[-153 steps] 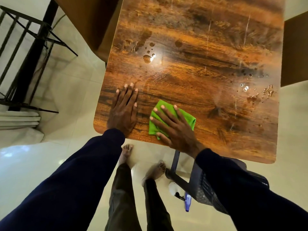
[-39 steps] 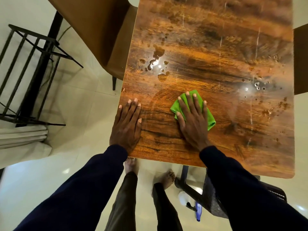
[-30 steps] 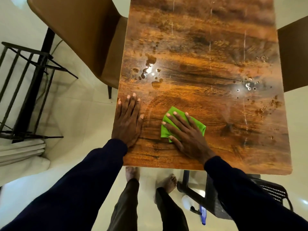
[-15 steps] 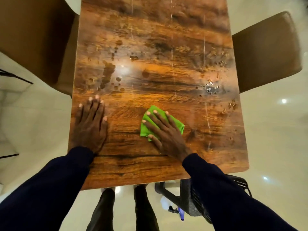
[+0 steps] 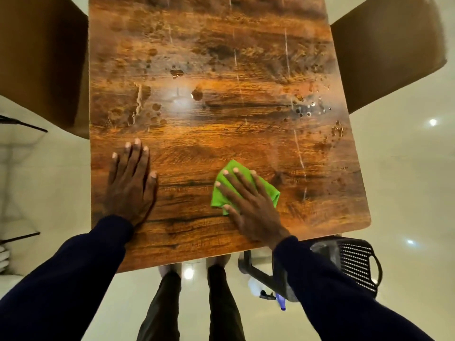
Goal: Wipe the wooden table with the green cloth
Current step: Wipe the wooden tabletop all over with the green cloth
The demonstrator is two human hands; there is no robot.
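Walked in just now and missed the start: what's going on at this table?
A person is wiping the wooden table. The right hand presses the folded green cloth flat near the front edge, while the left hand rests flat on the bare wood beside it. Water drops lie farther up, not yet wiped.

My left hand (image 5: 130, 185) lies flat on the worktop (image 5: 221, 119), palm down. Its fingers are straight and close together, pointing away from me, with the thumb out to the right. My right hand (image 5: 251, 205) presses flat on the cloth (image 5: 270, 190), fingers straight and spread, angled away and to the left. My left arm (image 5: 73, 279) and right arm (image 5: 332, 291), both dark-sleeved, reach forward from the lower corners. My legs (image 5: 167, 303) stand side by side below the near edge.
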